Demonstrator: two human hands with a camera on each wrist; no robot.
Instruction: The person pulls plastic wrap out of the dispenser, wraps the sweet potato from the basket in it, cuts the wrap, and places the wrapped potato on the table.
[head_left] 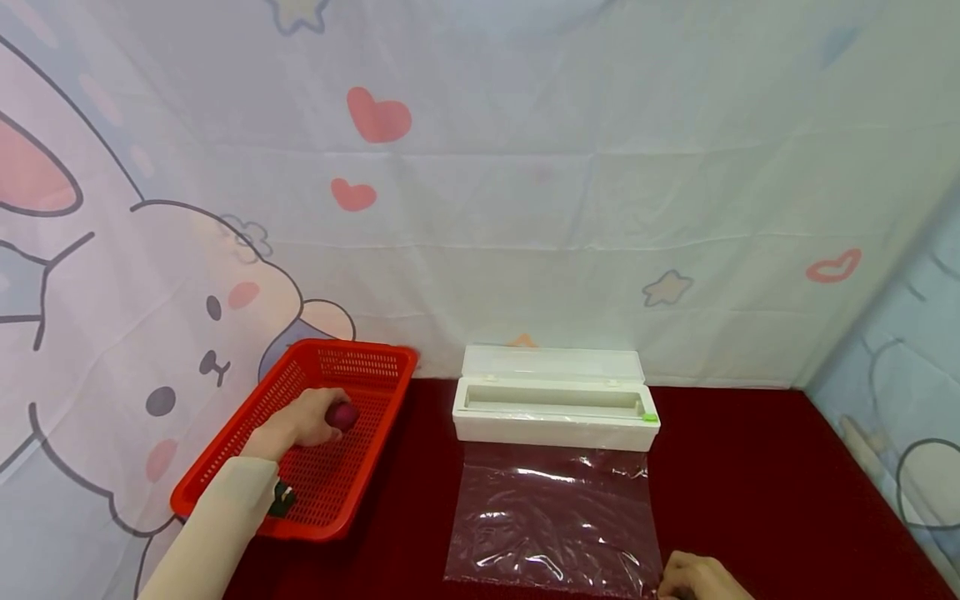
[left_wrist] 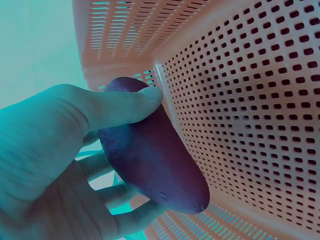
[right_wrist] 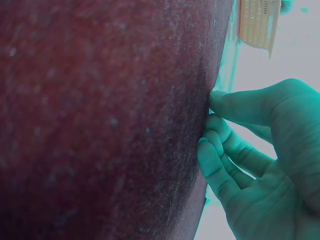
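Note:
Over the red plastic basket (head_left: 375,467), my left hand (head_left: 303,421) grips a purple-red sweet potato (head_left: 342,416). The left wrist view shows the thumb across the top of the sweet potato (left_wrist: 155,155) and the fingers beneath it, close to the perforated basket wall. At the lower right of the head view, my right hand (head_left: 697,575) pinches the near right corner of a clear sheet of cling film (head_left: 555,525). The sheet runs out from a white cling film box (head_left: 555,432) with its lid raised. In the right wrist view, thumb and fingertips meet by the dark red tabletop.
A dark item (head_left: 282,498) lies in the near end of the basket, partly hidden by the left sleeve. A green slider (head_left: 649,417) sits at the right end of the box's front edge. Behind the dark red table (head_left: 735,467) hangs a printed cloth (head_left: 487,208).

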